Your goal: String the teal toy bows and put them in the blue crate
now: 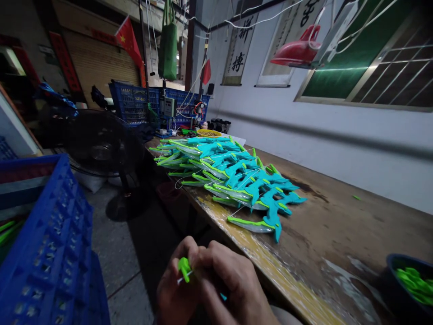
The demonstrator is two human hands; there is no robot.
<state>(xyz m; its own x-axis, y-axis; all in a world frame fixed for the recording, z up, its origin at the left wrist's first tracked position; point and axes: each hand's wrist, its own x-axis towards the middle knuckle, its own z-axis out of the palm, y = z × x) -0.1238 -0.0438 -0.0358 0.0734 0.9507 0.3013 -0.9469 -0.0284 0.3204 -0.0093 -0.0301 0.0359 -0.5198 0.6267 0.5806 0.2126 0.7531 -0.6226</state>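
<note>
Both hands sit low at the near edge of the view, just off the near side of the long worn wooden workbench [338,216]. Left hand [174,289] is clenched round a small bright-green plastic piece [184,267], pinched btw thumb & fingers; a thin white string or pin [184,277] sticks out just below it, too small to say which. Right hand [233,284] is closed over the same spot, fingers curled, touching the left; a speck of teal shows under it, so it prob grips a part too, but what exactly is hidden.

On the bench, far & centre: a fanned pile of teal-and-green plastic toy parts [230,176] w/ thin white strings running across them. Near right: a dark blue bowl [397,282] of more green pieces [416,280]. Near left: a blue plastic crate [50,253]. Further off: a black floor fan [101,149] and blue baskets [135,104].

Risks, as I judge them:
- Green piece is tiny and held over bare floor, not over the bench; a slip of the pinch would drop it out of reach.
- String looks fine and slack; could snag on fingers or pull out of the piece.
- Pile is stacked loose near the bench edge w/ strings trailing; a tug on one could drag neighbours off.
- Light is dim, the work partly masked by the right hand; misalignment is easy.
</note>
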